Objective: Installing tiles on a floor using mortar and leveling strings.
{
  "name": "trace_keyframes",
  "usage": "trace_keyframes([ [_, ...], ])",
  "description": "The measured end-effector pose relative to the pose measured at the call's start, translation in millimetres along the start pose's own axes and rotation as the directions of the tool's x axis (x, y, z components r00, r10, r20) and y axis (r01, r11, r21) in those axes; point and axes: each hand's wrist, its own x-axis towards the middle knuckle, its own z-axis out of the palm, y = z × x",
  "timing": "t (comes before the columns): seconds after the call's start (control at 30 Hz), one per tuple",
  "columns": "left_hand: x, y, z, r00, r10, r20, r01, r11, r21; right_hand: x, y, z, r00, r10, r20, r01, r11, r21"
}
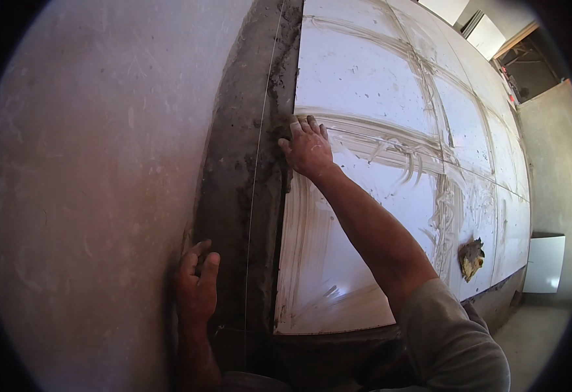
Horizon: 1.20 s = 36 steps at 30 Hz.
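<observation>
My right hand (309, 147) lies on the left edge of the white floor tiles, its dusty fingers stretched toward a joint and its thumb out over the mortar. Beneath my right forearm is a large white tile (351, 242) with grey cement smears. My left hand (198, 281) is low at the left, beside the plastered wall, thumb and fingers apart with nothing seen in them. Between wall and tiles runs a strip of dark mortar (230, 176). A thin taut string (257, 153) stretches lengthwise above that strip.
The bare wall (103, 170) rises along the left side. A dirty sponge or crumpled rag (471, 259) lies on the tiles at right. Farther right, a loose white tile (545, 264) leans on a wall, and more tiles (485, 36) stand near a doorway.
</observation>
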Motion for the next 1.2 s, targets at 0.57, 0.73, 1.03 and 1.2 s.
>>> trace_keyframes([
  [0.57,0.4,-3.0,11.1,0.995,0.095,0.000,-0.095,0.995,0.016,-68.3,-19.1,2.4,0.973,-0.212,0.090,0.209,0.977,0.044],
  [0.73,-1.8,-3.4,10.6,0.993,0.115,-0.009,-0.115,0.992,0.044,-28.2,-3.1,6.5,0.997,-0.059,-0.041,0.059,0.998,0.018],
  [1.03,-3.0,-10.4,10.3,0.999,0.017,0.044,-0.019,0.999,0.036,-6.1,1.8,8.8,1.000,0.027,0.004,-0.027,1.000,0.006],
  [1.2,-1.9,-12.2,11.5,0.992,0.127,0.002,-0.127,0.990,0.060,-15.5,-7.7,10.2,1.000,-0.030,0.007,0.030,0.999,-0.010],
])
